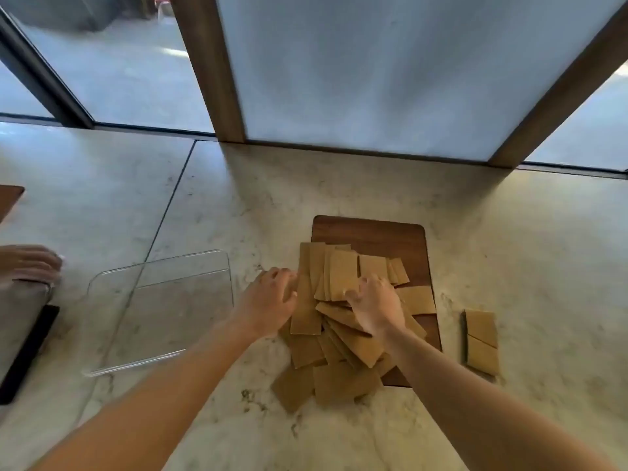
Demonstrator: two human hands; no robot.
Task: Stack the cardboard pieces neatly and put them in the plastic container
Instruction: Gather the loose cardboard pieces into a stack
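A loose pile of several tan cardboard pieces lies across the front of a dark wooden board and spills onto the marble counter. My left hand grips the left edge of a long piece with curled fingers. On top of the pile, my right hand curls its fingers over the edge of an upper piece. A clear plastic container sits to the left of the pile with nothing in it. Two more cardboard pieces lie apart on the right.
Another person's hand rests at the far left edge above a grey object and a black flat item. A wood-framed frosted panel stands at the back of the counter.
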